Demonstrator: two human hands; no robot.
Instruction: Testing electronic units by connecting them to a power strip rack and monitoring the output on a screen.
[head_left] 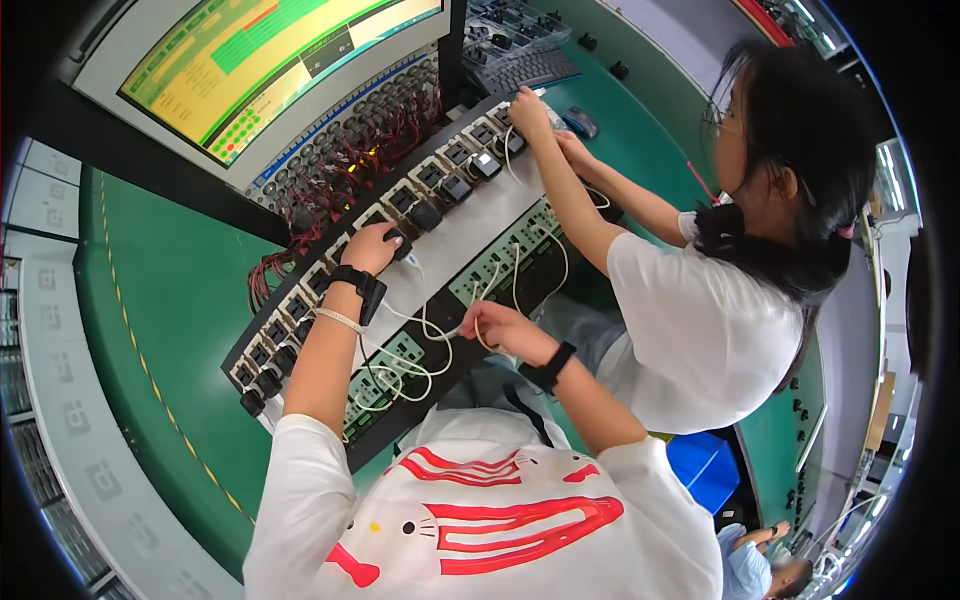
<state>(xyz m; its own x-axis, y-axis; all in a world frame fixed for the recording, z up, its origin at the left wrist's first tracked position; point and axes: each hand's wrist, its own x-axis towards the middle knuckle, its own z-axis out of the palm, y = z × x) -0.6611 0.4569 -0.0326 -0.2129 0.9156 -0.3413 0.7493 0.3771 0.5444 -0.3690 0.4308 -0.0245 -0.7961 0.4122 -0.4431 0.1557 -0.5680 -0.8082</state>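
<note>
My left hand (pixel 368 250) is closed round a black power adapter (pixel 399 244) at a socket in the long row on the test bench. A white cable (pixel 424 290) runs from this adapter toward the front. Lower and to the right, my right hand (pixel 503 330) pinches a white USB cable, its pale end (pixel 452 334) pointing left. That hand is just in front of the green circuit boards (pixel 400 350), where several white cables are plugged in. More black adapters (pixel 425 215) sit in sockets on both sides of my left hand.
A co-worker (pixel 720 310) stands close on my right, both hands at the far end of the socket row. Behind the sockets are red wires (pixel 345 180) and a large monitor (pixel 270 65). A keyboard (pixel 525 72) and a mouse (pixel 580 122) lie beyond; a blue bin (pixel 705 470) is lower right.
</note>
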